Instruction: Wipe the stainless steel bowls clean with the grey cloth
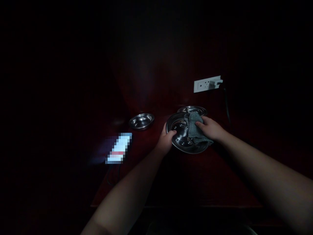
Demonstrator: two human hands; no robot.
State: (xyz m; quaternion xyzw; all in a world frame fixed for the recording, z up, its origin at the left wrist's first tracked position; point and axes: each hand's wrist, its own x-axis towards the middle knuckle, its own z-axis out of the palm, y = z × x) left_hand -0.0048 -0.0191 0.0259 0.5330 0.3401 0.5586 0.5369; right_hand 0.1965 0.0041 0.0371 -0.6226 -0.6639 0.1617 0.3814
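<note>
A shiny metal bowl (181,134) is held tilted above the dark red table, its inside facing me. My left hand (166,138) grips its left rim, thumb on the inside and fingers hidden behind. In my right hand (210,127) is a grey-green cloth (196,128), pinched at the bowl's right rim and draped over the inner wall. Another metal bowl (193,110) sits just behind, partly covered by the held one and the cloth. A smaller metal bowl (141,121) stands apart to the left.
A lit phone (119,148), its screen blurred, lies at the left with a cable below it. On the back wall a white socket panel (207,84) has a plug and a hanging cord (227,106). The table's front edge (195,206) runs below my arms. Surroundings are very dark.
</note>
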